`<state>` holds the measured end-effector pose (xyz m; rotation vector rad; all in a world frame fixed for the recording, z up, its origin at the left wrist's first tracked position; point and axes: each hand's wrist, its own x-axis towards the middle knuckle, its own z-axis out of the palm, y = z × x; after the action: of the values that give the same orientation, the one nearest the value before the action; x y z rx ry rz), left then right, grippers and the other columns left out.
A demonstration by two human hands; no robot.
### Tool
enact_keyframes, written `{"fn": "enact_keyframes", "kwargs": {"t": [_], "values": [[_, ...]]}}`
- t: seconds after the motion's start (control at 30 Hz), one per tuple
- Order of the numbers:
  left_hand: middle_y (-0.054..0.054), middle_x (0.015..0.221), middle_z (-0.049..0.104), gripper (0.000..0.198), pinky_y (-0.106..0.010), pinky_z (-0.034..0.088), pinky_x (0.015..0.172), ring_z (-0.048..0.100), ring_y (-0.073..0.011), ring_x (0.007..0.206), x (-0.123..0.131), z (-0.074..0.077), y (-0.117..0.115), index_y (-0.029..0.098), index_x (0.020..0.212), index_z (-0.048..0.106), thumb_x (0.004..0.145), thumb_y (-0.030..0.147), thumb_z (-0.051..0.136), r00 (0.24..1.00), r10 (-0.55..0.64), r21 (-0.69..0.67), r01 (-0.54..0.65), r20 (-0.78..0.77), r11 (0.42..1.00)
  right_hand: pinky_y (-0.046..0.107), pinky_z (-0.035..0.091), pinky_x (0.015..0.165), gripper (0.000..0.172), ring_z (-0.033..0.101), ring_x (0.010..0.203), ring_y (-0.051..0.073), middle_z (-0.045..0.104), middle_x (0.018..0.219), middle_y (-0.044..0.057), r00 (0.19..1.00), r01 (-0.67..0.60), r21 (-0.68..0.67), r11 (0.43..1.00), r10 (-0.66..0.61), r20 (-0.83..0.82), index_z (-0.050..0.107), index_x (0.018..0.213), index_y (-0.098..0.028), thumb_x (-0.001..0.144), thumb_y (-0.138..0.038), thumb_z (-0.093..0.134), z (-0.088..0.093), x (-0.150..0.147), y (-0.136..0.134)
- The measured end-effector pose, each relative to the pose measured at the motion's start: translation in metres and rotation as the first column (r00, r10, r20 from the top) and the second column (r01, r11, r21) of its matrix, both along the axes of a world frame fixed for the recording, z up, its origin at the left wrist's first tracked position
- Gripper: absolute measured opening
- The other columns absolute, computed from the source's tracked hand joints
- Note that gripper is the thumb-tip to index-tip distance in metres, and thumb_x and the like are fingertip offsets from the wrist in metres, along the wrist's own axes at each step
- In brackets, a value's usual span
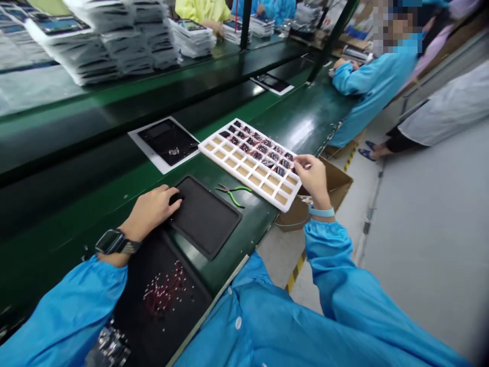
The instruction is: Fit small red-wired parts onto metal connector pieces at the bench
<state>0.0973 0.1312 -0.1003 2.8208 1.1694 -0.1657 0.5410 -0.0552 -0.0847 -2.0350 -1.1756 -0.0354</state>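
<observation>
Over on the far left, from where I'm watching through the head cam, there are tall stacks of bagged flat devices (99,38) on the far side of the line. Closer in, a clump of shiny metal bits (110,346) sits at the bottom, and next to it a big black tray (193,303) with a tangle of red wires with white ends (166,290).

My left hand (151,211), smartwatch (110,241) on the wrist, is half curled with fingertips at the left edge of a smaller black tray (208,216). Can't tell if it's pinching anything. Behind that lies a white-framed panel (164,140) with some small shiny thing on its dark face. Just right of the small tray, green-handled pliers (229,191) lie loose on the green bench (254,216).

Then comes the white gridded tray (243,172), set at an angle with its right end by the bench edge. Far rows hold little dark parts with red leads (263,149); near rows show tan bottoms. My right hand (313,176) is at its right end, thumb and fingers bent close together, but honestly can't tell what's between them. Past it: an open cardboard box (340,178) below, then a co-worker in blue (382,89).
</observation>
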Motion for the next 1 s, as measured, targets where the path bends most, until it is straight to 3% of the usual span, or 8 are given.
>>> {"fn": "enact_keyframes", "kwargs": {"t": [0.07,0.17,0.47,0.6,0.7,0.8,0.93,1.0], "values": [[-0.014,0.117,0.070,0.046,-0.039,0.055,0.079,0.070,-0.0330,0.105,-0.001,0.002,-0.002,0.020,0.132,0.066,0.103,0.042,0.038,1.000,-0.017,0.016,0.018,-0.023,1.000,0.042,0.052,0.086,0.026,0.066,0.082,0.026,0.076,0.092,0.012,0.998,0.068,-0.151,0.986,-0.064,0.029,0.078,0.100,-0.014,0.083,-0.030,0.067,-0.008,0.037,-0.012],[-0.014,0.114,0.070,0.047,-0.040,0.055,0.080,0.071,-0.0335,0.104,-0.001,0.003,-0.004,0.018,0.133,0.066,0.103,0.040,0.036,0.998,-0.030,0.033,0.032,-0.055,0.999,0.039,0.050,0.083,0.029,0.063,0.077,0.024,0.074,0.088,0.010,0.999,-0.001,-0.312,0.950,0.013,0.035,0.080,0.098,-0.015,0.078,-0.035,0.073,-0.020,0.061,-0.013],[-0.017,0.122,0.070,0.047,-0.041,0.056,0.087,0.070,-0.0346,0.111,-0.003,0.001,-0.003,0.018,0.134,0.066,0.101,0.040,0.040,1.000,-0.002,0.004,0.002,-0.003,1.000,0.032,0.036,0.061,0.028,0.049,0.058,0.017,0.060,0.058,0.002,0.999,-0.039,-0.423,0.905,0.020,-0.049,0.079,0.078,-0.013,0.071,-0.040,0.078,-0.029,0.077,0.019],[-0.014,0.118,0.070,0.046,-0.039,0.056,0.085,0.070,-0.0325,0.108,-0.003,0.000,-0.002,0.019,0.132,0.067,0.101,0.040,0.041,1.000,-0.004,-0.006,0.004,0.020,1.000,0.033,0.035,0.060,0.022,0.049,0.056,0.017,0.061,0.055,0.003,0.988,-0.147,-0.429,0.891,0.115,-0.100,0.078,0.072,-0.013,0.069,-0.035,0.078,-0.024,0.087,0.023],[-0.014,0.118,0.070,0.046,-0.038,0.056,0.084,0.071,-0.0323,0.107,-0.003,0.001,-0.002,0.019,0.132,0.067,0.101,0.041,0.042,1.000,0.005,-0.013,-0.005,0.025,1.000,0.033,0.042,0.065,0.021,0.056,0.064,0.019,0.069,0.066,0.005,0.969,-0.241,-0.409,0.880,0.198,-0.145,0.078,0.071,-0.015,0.068,-0.036,0.079,-0.021,0.092,0.025],[-0.014,0.121,0.070,0.046,-0.038,0.056,0.085,0.070,-0.0321,0.109,-0.003,0.001,-0.002,0.020,0.133,0.066,0.102,0.042,0.041,1.000,0.014,-0.026,-0.013,0.019,1.000,0.035,0.050,0.080,0.022,0.063,0.081,0.023,0.073,0.082,0.009,0.964,-0.262,-0.363,0.894,0.225,-0.142,0.077,0.074,-0.017,0.070,-0.040,0.077,-0.020,0.095,0.020],[-0.014,0.126,0.070,0.049,-0.039,0.055,0.089,0.069,-0.0332,0.114,-0.005,-0.001,-0.001,0.019,0.137,0.063,0.102,0.043,0.039,0.999,0.021,-0.041,-0.020,0.027,0.999,0.039,0.050,0.100,0.024,0.067,0.100,0.027,0.075,0.102,0.013,0.946,-0.236,-0.080,0.968,0.211,-0.246,0.071,0.075,-0.019,0.074,-0.042,0.076,-0.023,0.098,0.005],[-0.015,0.128,0.069,0.051,-0.041,0.055,0.091,0.069,-0.0344,0.116,-0.007,-0.003,0.000,0.018,0.139,0.061,0.102,0.044,0.039,0.999,0.017,-0.046,-0.016,0.040,0.999,0.040,0.051,0.102,0.025,0.068,0.102,0.026,0.076,0.108,0.013,0.931,-0.195,0.039,0.980,0.197,-0.308,0.070,0.082,-0.019,0.079,-0.044,0.072,-0.027,0.098,-0.003]]}}
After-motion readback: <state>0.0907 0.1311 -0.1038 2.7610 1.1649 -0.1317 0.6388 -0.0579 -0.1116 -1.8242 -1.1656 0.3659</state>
